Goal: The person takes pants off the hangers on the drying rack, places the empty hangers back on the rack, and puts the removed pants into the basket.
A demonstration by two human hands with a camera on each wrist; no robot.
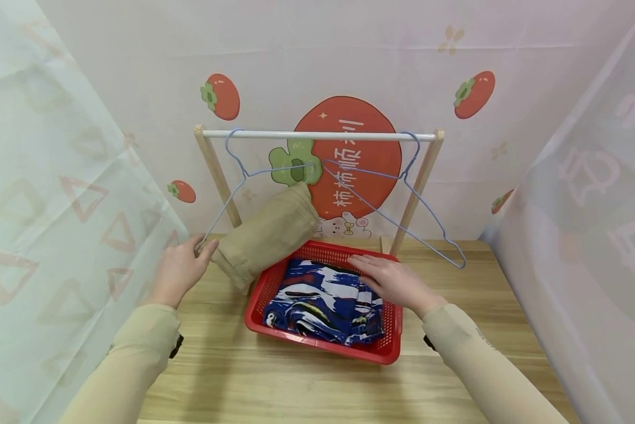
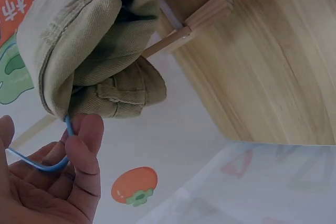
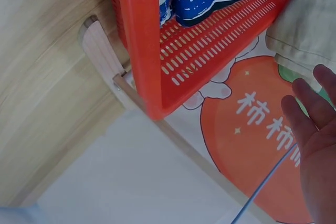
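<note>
My left hand (image 1: 182, 265) grips the lower left corner of a blue wire hanger (image 1: 245, 174), whose hook sits on the rack's bar. Folded khaki trousers (image 1: 269, 232) hang over that hanger, tilted, just right of the hand. Close up in the left wrist view, curled fingers surround the hanger's bent end (image 2: 52, 168) beside the rolled trouser fabric (image 2: 79, 40). With fingers extended, my right hand (image 1: 394, 281) hovers at the right side of a red basket (image 1: 317, 341); it holds nothing. Inside the basket lies a folded blue, white and black patterned garment (image 1: 317, 300).
A clothes rack with a white bar (image 1: 317, 136) and wooden legs stands behind the basket. Another blue hanger (image 1: 405, 175) hangs bare at the bar's right end. Printed cloth (image 1: 577, 176) walls in the wooden table (image 1: 296, 394) at the back and both sides.
</note>
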